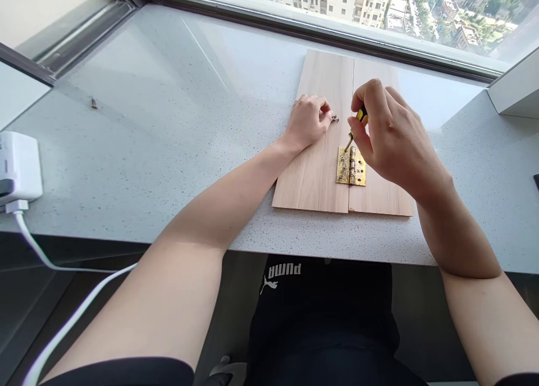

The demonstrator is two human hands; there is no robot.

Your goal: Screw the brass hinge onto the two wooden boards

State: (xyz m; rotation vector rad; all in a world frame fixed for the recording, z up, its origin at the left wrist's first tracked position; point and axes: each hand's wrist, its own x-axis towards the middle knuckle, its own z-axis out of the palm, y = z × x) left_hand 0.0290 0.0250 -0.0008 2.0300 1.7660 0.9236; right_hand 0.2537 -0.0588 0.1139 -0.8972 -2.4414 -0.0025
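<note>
Two pale wooden boards lie side by side with a thin seam between them, the left board [311, 172] and the right board [379, 198]. A brass hinge [351, 166] lies flat across that seam near the front. My right hand [391, 130] grips a small screwdriver [360, 115] with a yellow and black handle, its metal tip at the hinge's upper left corner. My left hand [306, 122] rests on the left board, fingers curled. Its fingertips are right next to a few small screws [334, 118], and I cannot tell whether it holds one.
A lone screw [94, 103] lies on the speckled grey countertop [168, 167] to the left. A white power adapter [19, 167] with its cable sits at the left edge. A window frame [320, 32] runs along the counter's back, and a white panel [516, 91] stands at the right.
</note>
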